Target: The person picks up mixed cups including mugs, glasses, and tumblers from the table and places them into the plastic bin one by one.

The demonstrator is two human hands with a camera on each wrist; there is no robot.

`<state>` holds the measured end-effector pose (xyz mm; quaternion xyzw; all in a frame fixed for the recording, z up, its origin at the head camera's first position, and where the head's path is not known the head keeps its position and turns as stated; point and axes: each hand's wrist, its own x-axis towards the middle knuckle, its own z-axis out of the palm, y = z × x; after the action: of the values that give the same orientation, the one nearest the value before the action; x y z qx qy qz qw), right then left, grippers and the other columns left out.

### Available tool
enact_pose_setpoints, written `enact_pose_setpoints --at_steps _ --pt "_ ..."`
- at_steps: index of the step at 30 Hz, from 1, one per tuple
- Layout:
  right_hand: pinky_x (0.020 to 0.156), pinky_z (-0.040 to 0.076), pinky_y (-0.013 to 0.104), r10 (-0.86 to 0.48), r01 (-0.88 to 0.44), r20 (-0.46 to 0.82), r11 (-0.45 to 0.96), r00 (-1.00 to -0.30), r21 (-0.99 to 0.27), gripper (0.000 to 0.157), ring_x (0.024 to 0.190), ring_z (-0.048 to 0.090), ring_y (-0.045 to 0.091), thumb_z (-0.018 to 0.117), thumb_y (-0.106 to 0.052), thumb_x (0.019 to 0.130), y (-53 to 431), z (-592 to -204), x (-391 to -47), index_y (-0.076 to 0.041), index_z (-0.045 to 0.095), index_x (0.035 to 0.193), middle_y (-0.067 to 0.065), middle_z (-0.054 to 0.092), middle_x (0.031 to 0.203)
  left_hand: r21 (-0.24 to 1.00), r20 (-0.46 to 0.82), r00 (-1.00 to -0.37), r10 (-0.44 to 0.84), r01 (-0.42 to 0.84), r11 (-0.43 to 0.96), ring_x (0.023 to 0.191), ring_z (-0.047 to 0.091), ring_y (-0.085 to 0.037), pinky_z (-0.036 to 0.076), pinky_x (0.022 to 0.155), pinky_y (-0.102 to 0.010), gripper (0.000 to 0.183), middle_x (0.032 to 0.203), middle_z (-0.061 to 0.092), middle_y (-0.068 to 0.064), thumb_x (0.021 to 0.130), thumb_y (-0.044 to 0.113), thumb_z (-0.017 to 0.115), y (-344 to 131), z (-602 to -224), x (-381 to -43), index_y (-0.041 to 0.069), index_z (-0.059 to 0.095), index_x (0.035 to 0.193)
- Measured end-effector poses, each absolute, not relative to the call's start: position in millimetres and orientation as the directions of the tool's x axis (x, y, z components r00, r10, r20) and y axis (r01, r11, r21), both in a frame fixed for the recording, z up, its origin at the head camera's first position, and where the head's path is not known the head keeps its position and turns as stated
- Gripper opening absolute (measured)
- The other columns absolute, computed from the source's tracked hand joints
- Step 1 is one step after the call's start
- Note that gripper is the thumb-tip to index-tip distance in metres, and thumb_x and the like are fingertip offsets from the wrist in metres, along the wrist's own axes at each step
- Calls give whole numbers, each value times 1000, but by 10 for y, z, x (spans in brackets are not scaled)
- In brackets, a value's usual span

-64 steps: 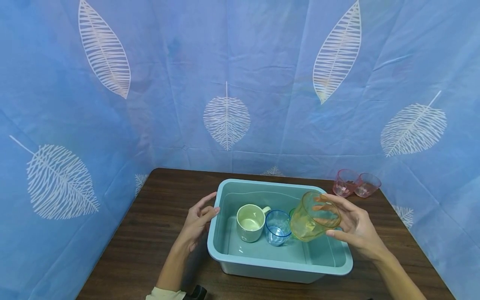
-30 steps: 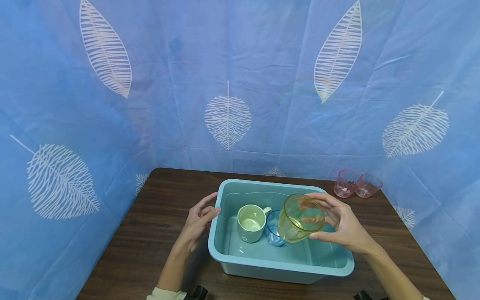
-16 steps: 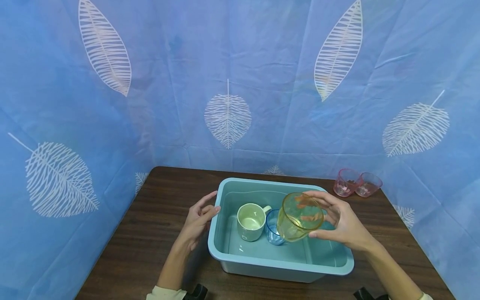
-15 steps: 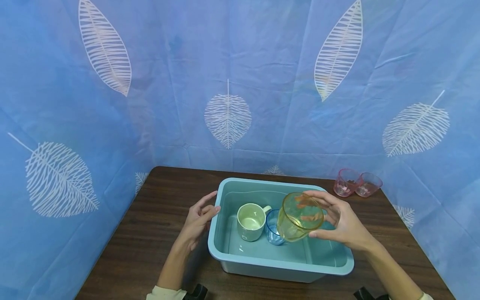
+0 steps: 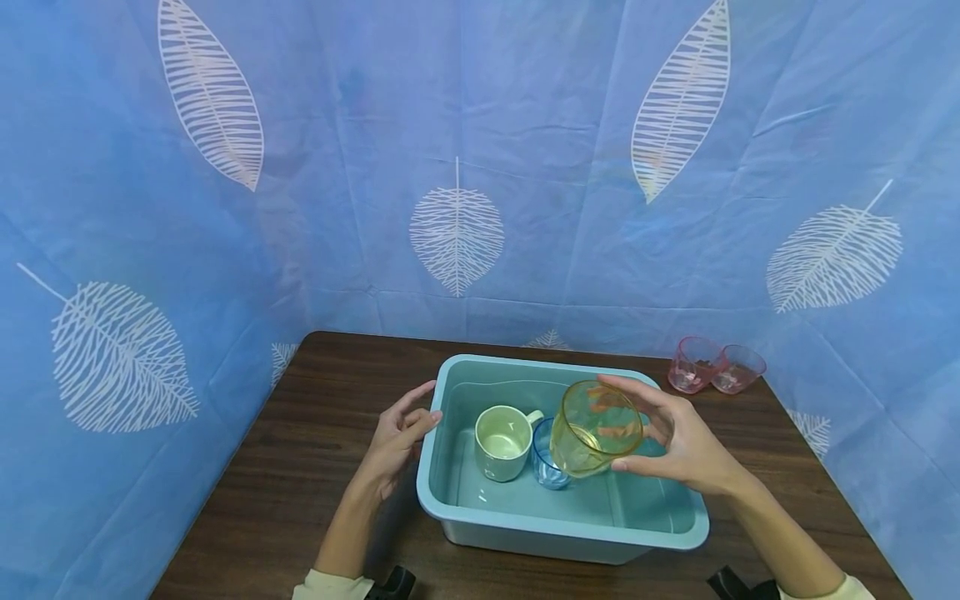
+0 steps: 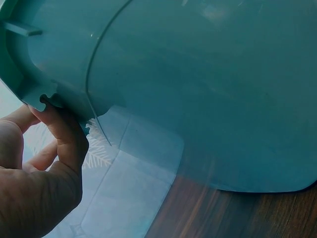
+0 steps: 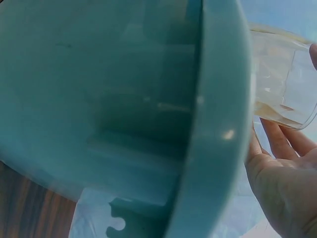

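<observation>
A clear yellow tumbler (image 5: 596, 429) is tilted over the teal plastic tub (image 5: 525, 521), its mouth facing up and toward the viewer. My right hand (image 5: 678, 437) grips it between thumb and fingers from the right side. In the right wrist view the tumbler (image 7: 280, 79) shows beyond the tub's rim. My left hand (image 5: 393, 437) pinches the tub's left rim, with the thumb on the lip; the left wrist view shows those fingers (image 6: 64, 129) at the rim. Inside the tub stand a pale green mug (image 5: 502, 442) and a clear blue tumbler (image 5: 546, 467), partly hidden behind the yellow one.
Two clear pink tumblers (image 5: 692, 365) stand close together at the table's back right corner. The tub sits on a dark wooden table (image 5: 300, 433). A blue curtain (image 5: 525, 208) with white leaf prints hangs behind and on both sides.
My right hand has carried the yellow tumbler left over the tub, then slightly farther left and up. It now covers where a green cup showed earlier. My left hand keeps its place on the rim.
</observation>
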<state>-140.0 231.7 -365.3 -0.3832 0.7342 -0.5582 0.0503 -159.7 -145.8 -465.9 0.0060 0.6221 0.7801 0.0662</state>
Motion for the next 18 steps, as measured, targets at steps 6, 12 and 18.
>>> enact_pose_setpoints --at_steps 6,12,18 --pt "92 58 44 -631 -523 354 98 -691 -847 87 131 57 17 74 21 79 2315 -3653 -1418 12 32 154 11 49 151 973 -74 -991 109 -96 -212 82 67 -21 61 75 -36 55 99 73 -17 100 12 69 -1460 -4655 -1597 14 51 151" --pt "87 60 43 -639 -545 358 116 -681 -830 84 129 60 17 76 19 80 2281 -3627 -1431 11 35 153 6 50 150 973 -70 -991 113 -93 -211 84 67 -22 61 78 -40 54 100 73 -19 100 12 69 -1453 -4654 -1602 14 51 151" --pt "87 60 44 -643 -526 333 130 -690 -840 84 130 59 16 78 17 80 2228 -3586 -1438 6 38 153 3 50 151 972 -72 -992 106 -93 -215 84 67 -22 61 79 -40 54 98 73 -19 100 11 69 -1447 -4660 -1602 14 51 151"
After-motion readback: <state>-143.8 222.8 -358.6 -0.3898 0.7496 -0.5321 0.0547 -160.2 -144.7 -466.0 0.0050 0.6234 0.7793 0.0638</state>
